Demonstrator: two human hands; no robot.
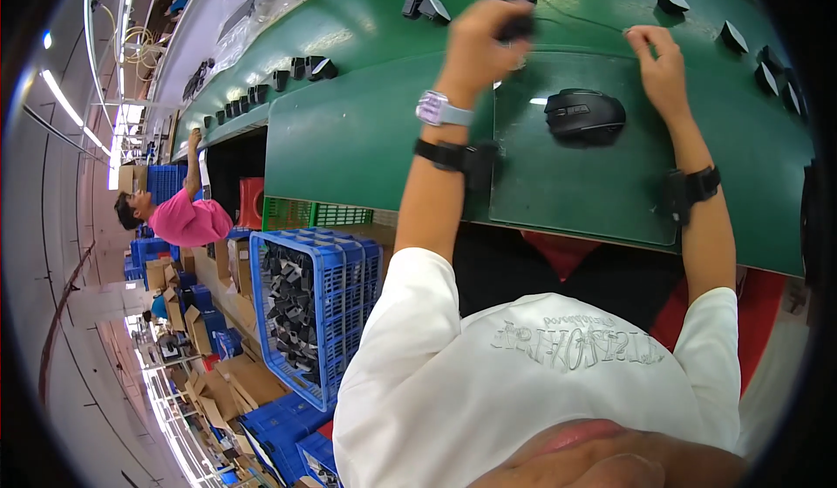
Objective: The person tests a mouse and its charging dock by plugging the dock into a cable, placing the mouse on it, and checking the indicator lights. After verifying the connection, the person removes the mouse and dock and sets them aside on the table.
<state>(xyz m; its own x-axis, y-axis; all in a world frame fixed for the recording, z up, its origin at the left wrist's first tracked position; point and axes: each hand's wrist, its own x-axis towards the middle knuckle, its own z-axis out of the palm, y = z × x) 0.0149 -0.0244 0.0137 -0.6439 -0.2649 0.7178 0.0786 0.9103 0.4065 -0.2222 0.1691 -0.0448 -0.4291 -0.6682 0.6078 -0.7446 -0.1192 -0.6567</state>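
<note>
From my remote seat, my main worry is the left hand (475, 48), upper centre of the frame: its fingers look clamped around a dark piece (516, 26), but blur hides the grip, and a loose hold could drop it onto the green table (349, 148). The thin black cable (575, 20) lies close by, so a sweeping hand might snag it. At the right hand (664, 70), thumb and forefinger tips sit close together near that cable; I can't tell whether they pinch it. The black computer mouse (586, 118) rests right of centre on a smooth green panel (558, 196), where a bumping forearm could slide it; its shell looks dark, contoured and angular, with faint highlights.
</note>
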